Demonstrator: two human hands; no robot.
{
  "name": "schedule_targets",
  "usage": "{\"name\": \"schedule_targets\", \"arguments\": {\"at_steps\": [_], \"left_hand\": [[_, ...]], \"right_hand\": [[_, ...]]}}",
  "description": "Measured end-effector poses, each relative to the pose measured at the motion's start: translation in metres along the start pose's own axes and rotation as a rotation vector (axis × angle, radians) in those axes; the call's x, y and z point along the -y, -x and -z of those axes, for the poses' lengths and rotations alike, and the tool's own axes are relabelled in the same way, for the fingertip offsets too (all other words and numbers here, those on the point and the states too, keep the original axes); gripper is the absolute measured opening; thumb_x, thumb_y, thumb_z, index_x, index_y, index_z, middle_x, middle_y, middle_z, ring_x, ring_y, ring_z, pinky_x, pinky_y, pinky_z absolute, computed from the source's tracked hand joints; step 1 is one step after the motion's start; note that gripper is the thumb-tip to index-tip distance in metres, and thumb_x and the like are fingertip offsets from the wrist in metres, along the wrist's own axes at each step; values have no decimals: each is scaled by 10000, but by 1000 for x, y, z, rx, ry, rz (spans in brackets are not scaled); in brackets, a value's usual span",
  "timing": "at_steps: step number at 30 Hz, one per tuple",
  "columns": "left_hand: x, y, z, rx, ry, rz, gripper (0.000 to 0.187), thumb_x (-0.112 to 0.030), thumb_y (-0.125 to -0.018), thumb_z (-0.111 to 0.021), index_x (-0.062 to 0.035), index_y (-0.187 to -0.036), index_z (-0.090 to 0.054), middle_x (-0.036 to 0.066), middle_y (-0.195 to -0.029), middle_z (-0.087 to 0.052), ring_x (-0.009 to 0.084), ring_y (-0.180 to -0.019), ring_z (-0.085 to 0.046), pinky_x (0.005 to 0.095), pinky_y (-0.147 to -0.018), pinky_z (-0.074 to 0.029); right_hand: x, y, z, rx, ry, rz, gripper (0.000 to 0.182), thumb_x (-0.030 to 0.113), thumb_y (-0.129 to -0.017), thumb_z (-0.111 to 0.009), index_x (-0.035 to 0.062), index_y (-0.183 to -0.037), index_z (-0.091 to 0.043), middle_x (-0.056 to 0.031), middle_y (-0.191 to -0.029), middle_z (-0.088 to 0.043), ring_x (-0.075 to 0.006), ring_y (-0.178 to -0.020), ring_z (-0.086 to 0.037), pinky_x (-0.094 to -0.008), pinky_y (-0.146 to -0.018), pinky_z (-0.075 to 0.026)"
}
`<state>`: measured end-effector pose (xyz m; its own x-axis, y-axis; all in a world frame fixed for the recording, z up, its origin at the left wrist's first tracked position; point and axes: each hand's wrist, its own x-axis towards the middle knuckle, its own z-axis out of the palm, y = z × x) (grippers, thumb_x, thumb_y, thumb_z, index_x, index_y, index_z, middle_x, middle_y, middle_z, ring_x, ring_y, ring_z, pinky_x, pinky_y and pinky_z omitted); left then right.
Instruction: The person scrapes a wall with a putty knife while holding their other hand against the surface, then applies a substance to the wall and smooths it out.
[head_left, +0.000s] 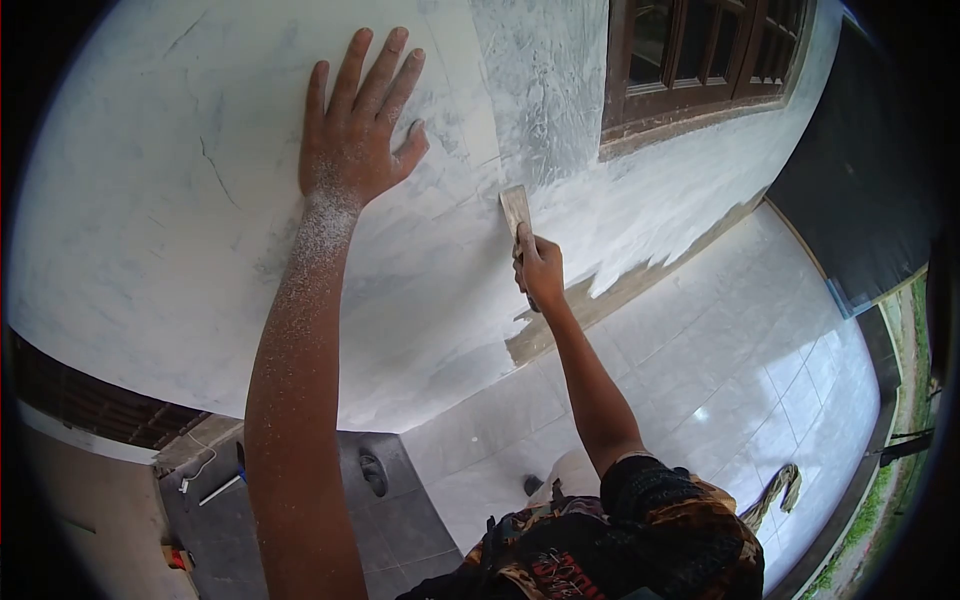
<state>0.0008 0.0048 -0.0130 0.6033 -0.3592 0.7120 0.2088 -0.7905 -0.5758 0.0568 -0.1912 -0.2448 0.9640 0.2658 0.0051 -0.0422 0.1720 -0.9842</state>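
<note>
White, patchy plaster covers the wall (420,270), with thin cracks at the left and a greyer strip beside the window. My left hand (357,130) lies flat against the upper wall, fingers spread, with white dust over the wrist and forearm. Lower and to the right, my right hand (540,268) is closed round the handle of a flat scraper (515,207). The scraper's blade points up and is at the wall, just below the grey strip.
A brown wooden window (690,50) is at the upper right. Pale tiles (690,350) cover the floor below the wall, with a twisted cloth (775,497) on them. A dark shoe (373,472) is on dark tiles. A black sheet (860,160) hangs at the right.
</note>
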Motion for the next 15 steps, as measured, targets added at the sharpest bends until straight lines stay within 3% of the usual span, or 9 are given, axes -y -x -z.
{"name": "schedule_targets", "arguments": {"at_steps": [2, 6, 8, 15], "left_hand": [[-1, 0, 1, 15, -11, 2, 798, -486, -832, -635, -323, -1533, -290, -45, -1629, -183, 216, -1507, -136, 546, -1187, -203], [0, 1, 1, 18, -21, -4, 804, -515, -832, -625, -314, -1535, -289, -43, -1632, -174, 221, -1509, -130, 550, -1187, -197], [1, 2, 0, 8, -19, -12, 809, -522, -829, -629, -313, -1534, -291, -40, -1632, -173, 224, -1509, -131, 558, -1185, -194], [-2, 1, 4, 11, -38, -19, 844, -542, -800, -661, -308, -1529, -306, -24, -1634, -174, 240, -1511, -122, 593, -1177, -180]], "right_hand": [[6, -6, 1, 6, -25, 110, 554, 464, -1006, -514, 39, -651, -530, 16, -495, -424, -73, -376, -406, -253, -341, -317], [3, -8, 3, 32, -56, 107, 554, 475, -1003, -516, 37, -665, -538, 19, -494, -420, -71, -380, -404, -250, -343, -312], [-7, -3, 7, 29, -22, 2, 553, 483, -1002, -515, 37, -676, -540, 21, -498, -418, -69, -388, -407, -246, -352, -317], [-1, -7, 5, 37, -34, 101, 539, 478, -1006, -510, 59, -666, -514, 21, -472, -391, -74, -352, -376, -248, -336, -299]]}}
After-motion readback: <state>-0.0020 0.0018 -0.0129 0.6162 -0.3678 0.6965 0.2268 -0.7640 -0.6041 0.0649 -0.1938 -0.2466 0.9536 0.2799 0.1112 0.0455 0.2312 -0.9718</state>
